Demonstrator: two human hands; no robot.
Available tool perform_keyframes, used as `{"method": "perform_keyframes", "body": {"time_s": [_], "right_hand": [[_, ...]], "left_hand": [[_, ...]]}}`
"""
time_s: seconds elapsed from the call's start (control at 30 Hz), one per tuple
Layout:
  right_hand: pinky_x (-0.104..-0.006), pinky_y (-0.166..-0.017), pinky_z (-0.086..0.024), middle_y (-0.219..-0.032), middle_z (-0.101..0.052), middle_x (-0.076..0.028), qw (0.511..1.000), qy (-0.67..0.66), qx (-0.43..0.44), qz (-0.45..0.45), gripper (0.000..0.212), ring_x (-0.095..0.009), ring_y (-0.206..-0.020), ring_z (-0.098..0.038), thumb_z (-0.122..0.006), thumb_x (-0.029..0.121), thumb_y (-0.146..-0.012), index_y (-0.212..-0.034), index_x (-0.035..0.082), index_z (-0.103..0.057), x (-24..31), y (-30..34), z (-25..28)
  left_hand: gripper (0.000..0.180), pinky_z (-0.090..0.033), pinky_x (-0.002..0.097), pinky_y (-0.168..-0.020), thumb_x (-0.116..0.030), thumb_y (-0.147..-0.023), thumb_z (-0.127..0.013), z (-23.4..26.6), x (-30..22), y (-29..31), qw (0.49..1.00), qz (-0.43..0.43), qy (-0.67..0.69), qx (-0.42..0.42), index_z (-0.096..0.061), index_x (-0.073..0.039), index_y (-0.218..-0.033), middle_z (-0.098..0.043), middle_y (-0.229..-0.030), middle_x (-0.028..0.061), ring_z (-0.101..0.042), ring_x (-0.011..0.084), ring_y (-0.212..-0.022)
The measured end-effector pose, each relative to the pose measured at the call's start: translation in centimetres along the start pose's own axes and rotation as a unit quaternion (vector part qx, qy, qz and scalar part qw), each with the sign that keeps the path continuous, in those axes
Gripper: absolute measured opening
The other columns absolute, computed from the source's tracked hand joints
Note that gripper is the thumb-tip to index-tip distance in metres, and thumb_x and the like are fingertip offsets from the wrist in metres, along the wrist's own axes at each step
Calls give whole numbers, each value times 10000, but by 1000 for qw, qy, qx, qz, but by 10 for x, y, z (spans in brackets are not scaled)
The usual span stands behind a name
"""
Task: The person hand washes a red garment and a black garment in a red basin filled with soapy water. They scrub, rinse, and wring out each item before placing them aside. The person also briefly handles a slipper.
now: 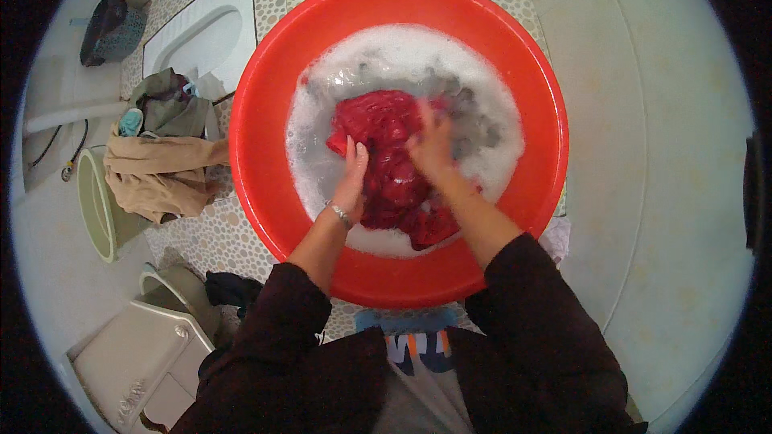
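Observation:
A bunched wet red cloth (386,124) lies in sudsy water inside a large round red basin (277,56). My left hand (351,178), with a bracelet at the wrist, rests against the cloth's left side, its visible fingers stretched out. Over the right part of the cloth is my right hand (434,146), its fingers smeared by motion, so their grip cannot be made out. White foam (498,104) rings the greyish water, thickest at the far and right sides.
A squat toilet (213,36) is set in the pebble-patterned floor at far left. Brown clothing (157,173) hangs over a green bucket (96,209) on the left. At lower left stands a pale cabinet (133,362); a smooth wall (667,153) rises on the right.

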State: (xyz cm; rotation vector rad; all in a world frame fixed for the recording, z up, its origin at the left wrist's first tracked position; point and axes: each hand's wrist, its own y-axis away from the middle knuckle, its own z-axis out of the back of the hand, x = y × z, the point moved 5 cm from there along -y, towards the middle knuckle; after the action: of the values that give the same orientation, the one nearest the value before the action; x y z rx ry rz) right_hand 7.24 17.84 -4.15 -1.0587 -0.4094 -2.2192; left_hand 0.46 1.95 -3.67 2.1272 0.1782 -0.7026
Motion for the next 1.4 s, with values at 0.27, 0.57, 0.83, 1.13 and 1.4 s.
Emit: {"method": "perform_keyframes", "body": {"time_s": [0.27, 0.57, 0.83, 1.13, 1.4], "right_hand": [[-446, -819, -418, -986, -523, -162, 951, -64, 299, 30, 259, -347, -983, -503, -588, 218, -808, -1045, 116, -574, 139, 74, -22], [-472, -829, -437, -1029, -535, -196, 980, 148, 133, -17, 459, -373, -995, -524, -531, 487, -839, -1043, 75, -526, 43, -60, 9], [-445, -990, -343, -1260, -410, -255, 996, 17, 61, -66, 629, -404, -1146, -427, -604, 233, -803, -1347, 41, -353, -21, 19, -25], [-453, -809, -439, -1039, -551, -179, 957, -75, 280, -26, 284, -373, -975, -541, -575, 294, -830, -1014, 80, -544, 132, 57, -31], [-448, -865, -432, -1077, -548, -178, 978, -7, 137, 157, 469, -378, -971, -542, -591, 410, -815, -1074, 22, -536, 110, -56, -13]], "left_hand": [[470, -452, 374, -786, -519, -895, -421, 6, -23, 15, 984, -6, 175, -1, -524, -135, -1145, -561, -1007, 45, -538, 222, -886], [374, -432, 346, -897, -314, -922, -488, -62, -35, 38, 992, -86, 78, -51, -457, -82, -1214, -545, -1155, 55, -523, 184, -1067], [750, -372, 517, -965, -596, -870, -432, -14, -7, 19, 982, -6, -23, -188, -182, -139, -1410, -310, -1416, 90, -398, 295, -1225], [423, -413, 426, -947, -420, -910, -436, 31, 6, 11, 977, 18, 210, -10, -505, -107, -1187, -560, -1159, 87, -527, 269, -1075], [538, -354, 413, -998, -316, -867, -560, -18, 27, 81, 994, -42, -35, -99, -364, -87, -1312, -466, -1301, 108, -458, 298, -1170]]}}
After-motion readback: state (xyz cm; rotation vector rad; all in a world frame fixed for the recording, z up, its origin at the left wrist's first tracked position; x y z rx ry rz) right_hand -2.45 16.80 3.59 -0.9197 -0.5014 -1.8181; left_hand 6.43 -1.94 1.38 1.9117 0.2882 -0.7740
